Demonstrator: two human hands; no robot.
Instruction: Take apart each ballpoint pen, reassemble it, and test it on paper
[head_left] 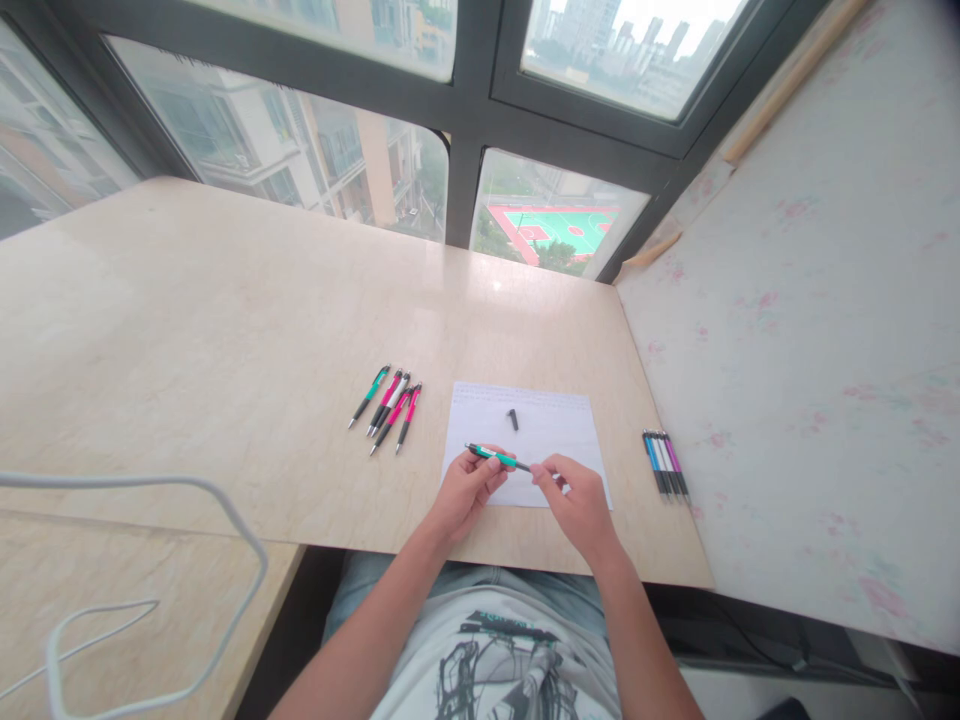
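My left hand (472,485) is closed round a green click pen (491,456), held level just above a sheet of paper (574,430). The pen's clip end points to the left. From its right end sticks a thin dark piece (523,466) that looks like the ink refill. My right hand (574,495) pinches that piece between thumb and forefinger; the fingertips hide its end. On the paper, a little beyond my hands, lies a loose black pen grip (513,419), apart from both.
To the left of the paper lie several pink, white and green pens (390,405). Several blue, white and purple pens (665,465) line up by the right wall (787,380). A white cable (247,530) curves over the left foreground. Windows (465,130) border the table's far side.
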